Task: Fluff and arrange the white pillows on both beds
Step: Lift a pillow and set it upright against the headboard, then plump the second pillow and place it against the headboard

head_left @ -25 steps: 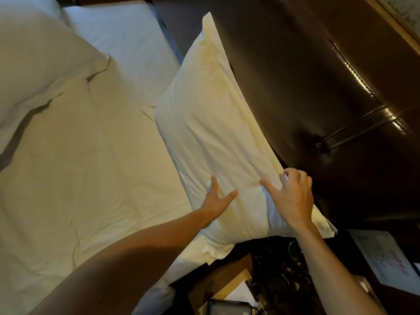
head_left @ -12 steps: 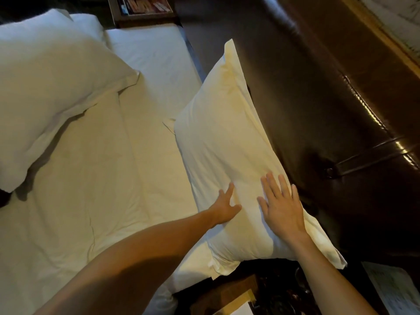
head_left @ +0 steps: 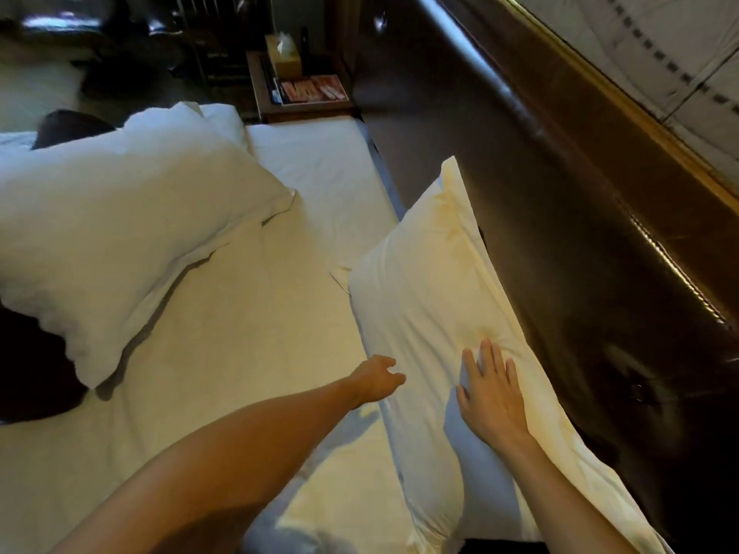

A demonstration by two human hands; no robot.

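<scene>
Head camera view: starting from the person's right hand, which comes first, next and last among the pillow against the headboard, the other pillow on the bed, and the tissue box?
From the right hand:
1. Pillow against the headboard: directly under the flat palm, on the right.
2. Other pillow: across the bed, to the left.
3. Tissue box: on the nightstand beyond the bed, at the top.

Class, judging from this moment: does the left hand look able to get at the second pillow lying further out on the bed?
Probably yes. The left hand is open at the near pillow's edge, holding nothing, and only bare sheet lies between it and the second pillow. It might need a lean.
</scene>
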